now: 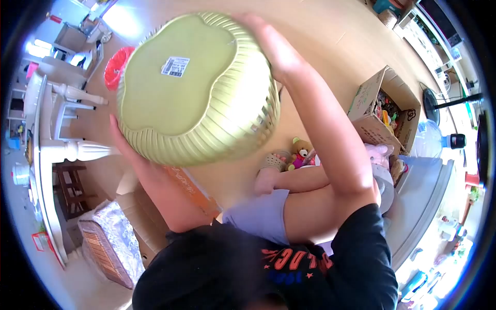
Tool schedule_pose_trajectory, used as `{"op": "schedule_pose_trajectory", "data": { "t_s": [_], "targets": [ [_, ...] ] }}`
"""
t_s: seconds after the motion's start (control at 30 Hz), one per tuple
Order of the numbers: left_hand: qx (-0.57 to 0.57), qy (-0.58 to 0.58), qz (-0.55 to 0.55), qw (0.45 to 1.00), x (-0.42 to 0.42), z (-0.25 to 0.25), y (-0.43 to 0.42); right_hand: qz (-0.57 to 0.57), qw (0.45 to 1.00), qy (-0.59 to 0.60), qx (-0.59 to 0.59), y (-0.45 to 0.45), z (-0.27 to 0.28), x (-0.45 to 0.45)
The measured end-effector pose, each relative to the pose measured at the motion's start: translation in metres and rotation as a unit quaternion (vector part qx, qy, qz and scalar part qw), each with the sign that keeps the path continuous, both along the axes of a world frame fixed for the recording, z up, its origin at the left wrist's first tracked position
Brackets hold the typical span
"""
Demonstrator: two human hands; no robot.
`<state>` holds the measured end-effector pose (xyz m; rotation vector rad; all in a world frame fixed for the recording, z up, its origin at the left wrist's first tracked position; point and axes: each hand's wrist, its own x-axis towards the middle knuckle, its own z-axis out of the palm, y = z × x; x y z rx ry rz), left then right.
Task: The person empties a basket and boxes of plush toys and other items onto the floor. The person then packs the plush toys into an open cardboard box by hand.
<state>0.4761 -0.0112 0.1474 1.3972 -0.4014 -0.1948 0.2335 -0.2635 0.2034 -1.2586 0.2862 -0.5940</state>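
A light green plastic basket [175, 103] with ribbed, slotted sides is held up before me, its base facing the camera. On the base sits a white barcode label [176, 66]. My left hand [126, 139] is against the basket's lower left side, with most of its fingers hidden behind it. At the upper right, my right hand [268, 44] grips the side near the rim, its fingertips out of sight. Something red and shiny [118, 67] shows past the basket's left edge; its kind is unclear.
An open cardboard box [385, 111] with mixed small items stands at right, near a teddy bear [301, 152] and a pink plush toy [380, 154]. Another cardboard box [137, 206] is by my left arm. A white table [46, 150] and a patterned cushioned seat [111, 243] are at left.
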Motion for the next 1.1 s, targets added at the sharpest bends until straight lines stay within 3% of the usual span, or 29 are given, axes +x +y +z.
{"op": "schedule_pose_trajectory", "data": {
  "t_s": [0.03, 0.07, 0.17, 0.2, 0.23, 0.3, 0.37, 0.4, 0.43, 0.5, 0.6, 0.67, 0.7, 0.73, 0.77, 0.83, 0.87, 0.97, 1.07, 1.1],
  "targets": [
    [-0.08, 0.129, -0.035, 0.988, -0.038, 0.028, -0.011, 0.012, 0.999, -0.033, 0.001, 0.0, -0.004, 0.002],
    [-0.102, 0.143, -0.025, 0.984, -0.055, 0.046, -0.009, 0.029, 0.998, -0.061, 0.001, -0.001, -0.004, 0.004],
    [-0.226, 0.142, -0.136, 0.954, -0.033, 0.046, 0.03, 0.05, 0.99, -0.131, -0.02, 0.013, 0.033, -0.029],
    [-0.305, 0.098, -0.263, 0.91, -0.023, 0.042, 0.029, 0.016, 0.987, -0.158, 0.038, 0.013, 0.035, -0.035],
    [-0.304, 0.083, -0.302, 0.9, -0.013, 0.034, 0.031, 0.051, 0.978, -0.185, 0.078, 0.004, 0.032, -0.045],
    [-0.164, 0.094, -0.24, 0.952, 0.019, -0.006, 0.026, -0.046, 0.994, -0.098, 0.034, -0.004, -0.002, -0.046],
    [-0.012, 0.108, -0.21, 0.972, 0.051, -0.075, 0.012, 0.012, 0.964, 0.128, 0.232, -0.003, -0.019, -0.064],
    [0.018, 0.119, -0.213, 0.97, 0.049, -0.101, 0.005, -0.03, 0.994, 0.079, 0.073, 0.037, -0.02, -0.061],
    [0.026, 0.133, -0.214, 0.967, 0.034, -0.114, 0.007, -0.035, 0.988, 0.143, 0.037, 0.021, -0.076, -0.043],
    [0.022, 0.144, -0.219, 0.965, -0.002, -0.107, 0.012, -0.024, 0.985, 0.044, 0.167, 0.014, -0.092, -0.057],
    [0.105, 0.081, -0.228, 0.965, 0.009, -0.099, 0.029, -0.035, 0.996, -0.031, 0.073, 0.016, -0.067, -0.076],
    [0.184, 0.039, -0.248, 0.95, 0.047, -0.109, 0.03, -0.087, 0.987, -0.042, 0.126, 0.004, -0.068, -0.088],
    [0.146, 0.1, -0.246, 0.953, 0.047, -0.105, 0.025, -0.12, 0.981, -0.027, 0.149, 0.002, -0.063, -0.096],
    [0.105, 0.116, -0.312, 0.937, 0.045, -0.101, 0.026, -0.174, 0.973, 0.056, 0.139, 0.002, -0.057, -0.103],
    [0.063, 0.13, -0.376, 0.915, 0.04, -0.099, 0.029, -0.136, 0.976, 0.063, 0.157, 0.01, -0.054, -0.105],
    [0.053, 0.2, -0.361, 0.909, 0.017, -0.11, 0.025, -0.064, 0.977, 0.076, 0.19, 0.038, -0.04, -0.104],
    [0.049, 0.234, -0.354, 0.904, 0.004, -0.114, 0.023, -0.102, 0.979, 0.042, 0.171, 0.031, -0.09, -0.086],
    [-0.122, 0.33, -0.277, 0.894, -0.058, -0.062, 0.035, -0.151, 0.98, 0.037, 0.124, 0.043, -0.076, -0.109],
    [-0.036, 0.246, -0.327, 0.912, -0.066, -0.035, 0.044, -0.179, 0.978, 0.079, 0.076, 0.055, -0.065, -0.129],
    [0.048, 0.234, -0.336, 0.911, -0.057, -0.037, 0.047, -0.181, 0.978, 0.063, 0.087, 0.06, -0.062, -0.137]
  ]
}}
